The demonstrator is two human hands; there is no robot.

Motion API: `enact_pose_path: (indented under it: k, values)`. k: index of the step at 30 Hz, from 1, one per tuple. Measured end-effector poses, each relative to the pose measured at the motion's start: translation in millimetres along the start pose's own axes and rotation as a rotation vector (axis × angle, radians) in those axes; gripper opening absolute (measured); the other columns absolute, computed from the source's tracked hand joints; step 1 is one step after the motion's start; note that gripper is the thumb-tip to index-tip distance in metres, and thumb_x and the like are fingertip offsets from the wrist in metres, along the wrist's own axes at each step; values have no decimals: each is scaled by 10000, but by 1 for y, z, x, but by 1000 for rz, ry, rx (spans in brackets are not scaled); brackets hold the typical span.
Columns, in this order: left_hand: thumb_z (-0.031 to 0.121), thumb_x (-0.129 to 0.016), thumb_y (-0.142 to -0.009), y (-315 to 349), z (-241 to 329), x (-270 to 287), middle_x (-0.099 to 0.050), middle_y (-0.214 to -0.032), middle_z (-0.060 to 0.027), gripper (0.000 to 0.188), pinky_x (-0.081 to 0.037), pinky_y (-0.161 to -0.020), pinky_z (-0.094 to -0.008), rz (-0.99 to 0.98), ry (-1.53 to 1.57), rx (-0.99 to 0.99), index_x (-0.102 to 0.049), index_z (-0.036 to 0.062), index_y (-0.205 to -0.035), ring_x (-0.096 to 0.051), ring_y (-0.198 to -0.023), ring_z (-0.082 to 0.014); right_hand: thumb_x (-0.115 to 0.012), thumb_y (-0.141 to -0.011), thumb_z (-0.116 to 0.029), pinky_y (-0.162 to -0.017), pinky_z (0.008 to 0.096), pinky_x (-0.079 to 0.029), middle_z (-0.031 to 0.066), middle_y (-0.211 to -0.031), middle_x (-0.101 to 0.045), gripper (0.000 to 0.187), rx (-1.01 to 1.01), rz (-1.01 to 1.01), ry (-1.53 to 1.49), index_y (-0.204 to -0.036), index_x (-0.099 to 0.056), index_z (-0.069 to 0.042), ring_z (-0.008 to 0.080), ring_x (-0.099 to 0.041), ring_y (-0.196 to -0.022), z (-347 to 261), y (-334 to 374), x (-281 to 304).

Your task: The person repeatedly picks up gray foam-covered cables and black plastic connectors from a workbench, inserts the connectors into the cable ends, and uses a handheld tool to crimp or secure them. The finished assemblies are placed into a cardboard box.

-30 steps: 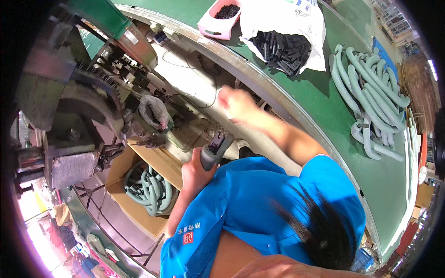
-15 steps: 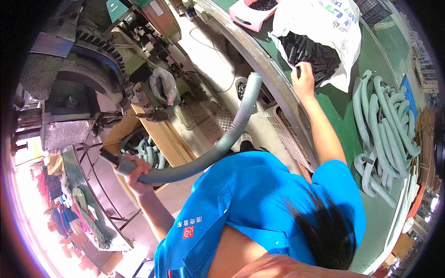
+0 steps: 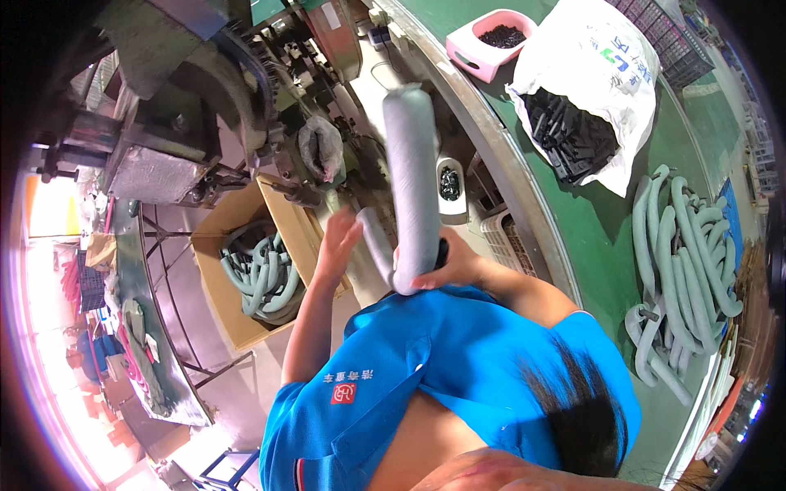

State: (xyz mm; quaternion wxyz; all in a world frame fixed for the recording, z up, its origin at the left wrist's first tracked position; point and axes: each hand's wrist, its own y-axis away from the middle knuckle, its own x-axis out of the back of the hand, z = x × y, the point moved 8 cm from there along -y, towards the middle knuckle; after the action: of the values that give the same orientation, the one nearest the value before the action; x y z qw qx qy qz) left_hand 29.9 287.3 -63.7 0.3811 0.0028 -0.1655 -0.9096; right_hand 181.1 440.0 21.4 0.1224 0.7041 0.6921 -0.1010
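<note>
A bent grey foam-covered tube (image 3: 412, 180) stands in front of my chest, its long arm rising away from me and a shorter arm angling toward my left hand. Around the tube near its bend, my right hand (image 3: 460, 260) is closed. A small black piece (image 3: 442, 253) shows between that hand and the foam. My left hand (image 3: 339, 237), slightly blurred, has its fingers stretched out close to the tip of the shorter arm; whether they touch is unclear. On the green table, a white sack (image 3: 585, 57) lies with its mouth showing many black plastic pieces (image 3: 566, 139).
A cardboard box (image 3: 214, 299) of similar tubes stands at left, below a dark machine (image 3: 176, 98). More foam tubes (image 3: 684, 254) are piled on the table at right. A pink bin (image 3: 481, 64) and a dark crate (image 3: 684, 49) stand at the back; a white container (image 3: 449, 213) sits lower down.
My right hand has left the sack and now grips the tube. The tube has swung in front of my chest. My left hand has released its hold and moved up and right.
</note>
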Motion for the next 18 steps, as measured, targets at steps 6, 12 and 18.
enact_pose_path:
  k: [6, 12, 18]
  values:
    - [268, -743, -778, 47, 260, -63, -444, -1178, -247, 832, -518, -634, -386, -203, 307, -693, -190, 191, -1396, -612, -768, -284, -829, -679, -277, -805, 311, -476, 135, -996, -654, 582, 39, -99, 294, -1136, -575, -22, 152, -612, -912, -5, 9, -49]
    - [140, -743, -762, 72, 269, -71, -449, -1076, -280, 620, -471, -493, -302, -240, 542, -765, -282, 180, -1174, -579, -597, -233, -797, -687, -184, -836, 323, -483, 123, -1025, -661, 545, -40, -355, 311, -1172, -574, -74, 168, -626, -943, 25, 7, -52]
    - [-11, -759, -695, 81, 251, -87, -476, -1063, -232, 706, -489, -618, -313, -366, 339, -757, -259, 184, -1155, -584, -738, -210, -790, -683, -165, -826, 314, -484, 83, -1037, -675, 478, 121, -69, 387, -1125, -622, -93, 143, -619, -972, 14, 17, -48]
